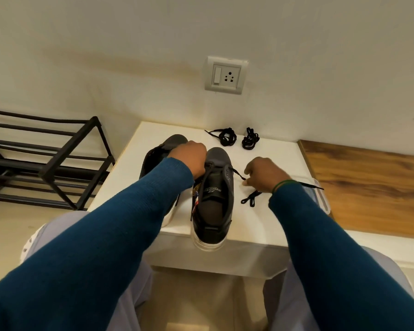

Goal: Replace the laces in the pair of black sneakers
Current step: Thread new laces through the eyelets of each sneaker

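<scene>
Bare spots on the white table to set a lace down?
Free: the strip between the coiled laces and the right hand; the far-left corner of the table beyond the left sneaker; the near edge right of the right sneaker, nearer than the loose lace. Crowded: centre-left, both sneakers and the left hand.

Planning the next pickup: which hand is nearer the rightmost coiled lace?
Right. The right hand, pinching a threaded lace, is just in front of the coiled lace; the left hand is farther left, holding the sneaker.

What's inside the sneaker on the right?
A dark insole with a printed logo shows in the right sneaker. Its toe end is hidden under the upper.
</scene>
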The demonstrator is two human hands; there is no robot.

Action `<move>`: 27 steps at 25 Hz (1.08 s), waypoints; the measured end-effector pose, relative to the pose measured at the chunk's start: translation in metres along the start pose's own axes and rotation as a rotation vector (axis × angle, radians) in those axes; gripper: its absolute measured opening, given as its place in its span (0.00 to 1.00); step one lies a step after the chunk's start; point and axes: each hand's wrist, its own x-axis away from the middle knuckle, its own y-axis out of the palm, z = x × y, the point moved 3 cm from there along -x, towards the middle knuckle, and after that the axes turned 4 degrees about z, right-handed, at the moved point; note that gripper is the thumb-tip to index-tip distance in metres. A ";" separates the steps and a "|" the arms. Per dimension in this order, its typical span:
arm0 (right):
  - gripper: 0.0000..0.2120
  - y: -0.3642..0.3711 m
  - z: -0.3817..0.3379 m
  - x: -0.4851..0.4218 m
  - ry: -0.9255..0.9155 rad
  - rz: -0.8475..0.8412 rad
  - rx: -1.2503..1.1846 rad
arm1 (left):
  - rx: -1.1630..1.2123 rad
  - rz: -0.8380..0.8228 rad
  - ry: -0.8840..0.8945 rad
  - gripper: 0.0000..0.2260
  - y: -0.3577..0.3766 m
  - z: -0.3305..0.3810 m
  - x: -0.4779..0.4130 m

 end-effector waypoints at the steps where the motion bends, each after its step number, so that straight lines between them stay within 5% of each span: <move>1: 0.13 0.006 -0.004 0.001 -0.003 -0.003 0.007 | -0.006 -0.009 -0.008 0.12 0.002 0.000 0.000; 3: 0.06 0.008 -0.009 0.000 -0.005 0.066 -0.101 | -0.004 -0.010 -0.014 0.11 0.004 0.001 -0.001; 6: 0.03 -0.017 -0.007 0.003 0.063 0.165 -0.830 | 0.033 0.019 -0.030 0.12 0.004 0.001 -0.004; 10: 0.09 -0.053 -0.011 0.019 -0.039 -0.035 -1.418 | 0.236 0.200 0.004 0.13 -0.007 0.003 -0.006; 14: 0.15 -0.063 -0.021 0.028 -0.183 -0.113 -1.412 | 0.609 0.191 0.207 0.19 -0.022 0.027 0.009; 17: 0.17 -0.064 -0.028 0.032 -0.236 -0.114 -1.427 | 0.775 0.162 0.243 0.10 -0.022 0.040 0.012; 23: 0.11 -0.069 -0.009 0.033 -0.211 -0.061 -1.414 | 0.946 0.300 -0.192 0.07 -0.018 -0.001 -0.009; 27: 0.11 -0.080 0.009 0.038 -0.248 0.017 -1.644 | 0.884 0.297 -0.370 0.09 -0.012 -0.022 -0.011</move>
